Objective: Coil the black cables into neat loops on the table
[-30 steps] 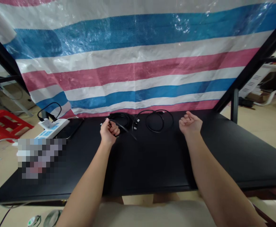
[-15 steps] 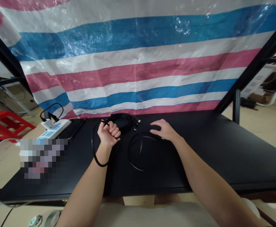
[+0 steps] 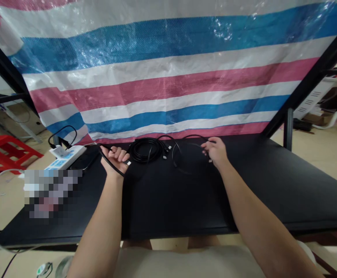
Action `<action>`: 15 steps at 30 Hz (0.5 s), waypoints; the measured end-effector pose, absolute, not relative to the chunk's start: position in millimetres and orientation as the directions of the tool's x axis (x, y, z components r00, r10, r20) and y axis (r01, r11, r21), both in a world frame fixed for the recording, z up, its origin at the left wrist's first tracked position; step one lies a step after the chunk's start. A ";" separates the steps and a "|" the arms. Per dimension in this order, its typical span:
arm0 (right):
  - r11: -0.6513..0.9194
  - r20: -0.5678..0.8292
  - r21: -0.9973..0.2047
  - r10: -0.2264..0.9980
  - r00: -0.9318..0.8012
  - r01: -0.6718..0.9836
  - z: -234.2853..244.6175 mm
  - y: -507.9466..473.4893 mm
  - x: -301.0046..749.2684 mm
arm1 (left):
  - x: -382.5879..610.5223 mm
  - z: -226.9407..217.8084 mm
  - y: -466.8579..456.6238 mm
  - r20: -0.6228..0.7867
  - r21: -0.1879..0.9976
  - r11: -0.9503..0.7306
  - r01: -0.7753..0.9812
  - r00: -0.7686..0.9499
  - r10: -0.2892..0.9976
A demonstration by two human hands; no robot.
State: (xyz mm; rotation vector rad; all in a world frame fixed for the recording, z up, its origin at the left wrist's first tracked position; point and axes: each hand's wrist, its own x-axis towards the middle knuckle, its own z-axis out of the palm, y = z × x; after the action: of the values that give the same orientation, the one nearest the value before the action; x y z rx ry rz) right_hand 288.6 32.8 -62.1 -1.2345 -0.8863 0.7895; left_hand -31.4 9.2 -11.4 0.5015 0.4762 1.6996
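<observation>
Black cable coil (image 3: 144, 150), tightly wound, lies flat at far middle of surface (image 3: 186, 200). Loose thin black cable (image 3: 174, 152) loops to its right, small metal plugs (image 3: 165, 156) beside coil. Second black cable (image 3: 110, 164) at left, metal-tipped plug (image 3: 128, 163) showing.

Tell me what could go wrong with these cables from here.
The black cable in the left hand runs close to the phone and power strip, so a pull might drag or knock them. The thin cable near the right hand loops beside the black coil and could tangle with it if tugged.
</observation>
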 end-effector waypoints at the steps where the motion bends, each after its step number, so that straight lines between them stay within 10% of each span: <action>1: 0.193 0.092 -0.971 0.845 0.528 -0.140 -61.7 34.5 297.9 | -38.0 -11.3 10.2 0.066 0.553 -0.194 -0.810 -0.190 0.980; 8: 0.306 -0.171 -0.787 0.726 0.666 -0.536 -58.0 27.4 348.2 | -59.5 -9.0 12.4 -0.094 0.433 -0.299 -0.851 -0.372 0.923; 15: 0.418 0.076 -0.870 0.638 0.766 -0.262 -53.5 31.5 334.1 | -50.9 -12.5 18.5 -0.083 0.507 -0.291 -0.811 -0.382 0.920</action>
State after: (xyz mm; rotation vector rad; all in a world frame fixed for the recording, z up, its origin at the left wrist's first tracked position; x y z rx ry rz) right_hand 334.1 31.5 -53.5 -0.9883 -0.4325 0.5867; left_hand -50.9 18.5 -12.5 0.2683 0.5733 1.8872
